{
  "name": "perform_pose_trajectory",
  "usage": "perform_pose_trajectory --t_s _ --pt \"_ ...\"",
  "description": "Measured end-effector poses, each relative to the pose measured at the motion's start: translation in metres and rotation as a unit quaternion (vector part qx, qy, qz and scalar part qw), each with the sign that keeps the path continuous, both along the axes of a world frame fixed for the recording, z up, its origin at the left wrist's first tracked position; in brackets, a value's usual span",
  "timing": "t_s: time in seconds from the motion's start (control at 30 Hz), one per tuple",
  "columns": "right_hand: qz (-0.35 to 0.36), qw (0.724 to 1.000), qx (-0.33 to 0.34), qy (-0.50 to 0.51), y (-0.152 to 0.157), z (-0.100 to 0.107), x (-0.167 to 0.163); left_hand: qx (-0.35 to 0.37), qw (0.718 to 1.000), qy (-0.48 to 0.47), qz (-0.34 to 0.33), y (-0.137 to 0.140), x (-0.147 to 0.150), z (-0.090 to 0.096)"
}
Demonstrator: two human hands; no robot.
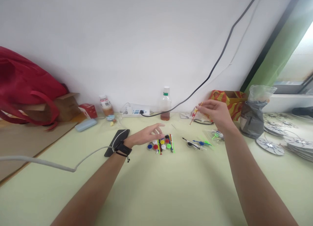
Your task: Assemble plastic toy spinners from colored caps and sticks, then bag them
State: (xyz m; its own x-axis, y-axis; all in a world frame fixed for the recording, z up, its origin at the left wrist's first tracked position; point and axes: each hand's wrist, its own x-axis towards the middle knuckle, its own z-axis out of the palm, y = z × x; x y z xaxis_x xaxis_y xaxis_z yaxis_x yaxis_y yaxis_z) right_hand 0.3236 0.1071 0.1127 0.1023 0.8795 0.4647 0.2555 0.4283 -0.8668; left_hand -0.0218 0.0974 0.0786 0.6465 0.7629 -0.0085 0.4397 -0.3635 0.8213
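Observation:
My left hand [149,134] reaches over a cluster of small round colored discs and slim arrow pieces [162,146] on the pale table. Its fingers are apart, with the fingertips by the back edge of the cluster. Raised at the right, my right hand [212,112] pinches a thin red-and-yellow arrow spinner [194,113], tilted with one end down. Below that hand lie several arrow spinners [198,143] in black, white, blue and green. Beside them is a clear bag [216,135] with more colored pieces.
A black phone [114,143] with a white cable is beside my left wrist. Behind stand a bottle [165,105] and a power strip [135,112]; a dark cord crosses above. Round discs [270,146] and a grey bag [251,118] are at right, a red bag [26,79] at left.

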Motion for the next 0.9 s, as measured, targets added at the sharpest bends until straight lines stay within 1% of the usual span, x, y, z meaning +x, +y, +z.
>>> perform_pose_trajectory --t_s 0.1,0.2,0.27,0.33,0.43,0.6,0.67,0.73,0.8,0.9 --pt "0.031 0.996 0.076 0.045 -0.009 0.015 -0.024 -0.047 0.998 -0.033 -0.01 -0.004 0.002 0.004" --pt "0.045 0.989 0.128 0.053 -0.02 0.024 -0.051 -0.094 0.993 -0.071 -0.028 -0.006 0.006 0.007" --pt "0.055 0.986 0.15 0.047 -0.026 0.027 -0.065 -0.125 0.986 -0.1 -0.042 -0.008 0.01 0.008" --pt "0.072 0.985 0.152 0.031 -0.031 0.027 -0.075 -0.15 0.977 -0.138 -0.058 -0.011 0.013 0.01" --pt "0.1 0.986 0.132 0.018 -0.036 0.025 -0.084 -0.177 0.962 -0.194 -0.07 -0.014 0.017 0.012" --pt "0.152 0.985 0.076 -0.012 -0.032 0.018 -0.09 -0.211 0.948 -0.226 -0.076 -0.015 0.017 0.013" --pt "0.138 0.988 0.069 -0.018 -0.028 0.015 -0.089 -0.216 0.947 -0.228 -0.072 -0.013 0.015 0.013" --pt "0.097 0.992 0.077 -0.013 -0.023 0.014 -0.086 -0.219 0.949 -0.218 -0.063 -0.011 0.013 0.012" --pt "0.059 0.994 0.087 -0.001 -0.021 0.013 -0.082 -0.219 0.954 -0.199 -0.051 -0.01 0.011 0.01" --pt "0.024 0.995 0.091 0.032 -0.02 0.016 -0.075 -0.216 0.963 -0.157 -0.035 -0.008 0.009 0.008"
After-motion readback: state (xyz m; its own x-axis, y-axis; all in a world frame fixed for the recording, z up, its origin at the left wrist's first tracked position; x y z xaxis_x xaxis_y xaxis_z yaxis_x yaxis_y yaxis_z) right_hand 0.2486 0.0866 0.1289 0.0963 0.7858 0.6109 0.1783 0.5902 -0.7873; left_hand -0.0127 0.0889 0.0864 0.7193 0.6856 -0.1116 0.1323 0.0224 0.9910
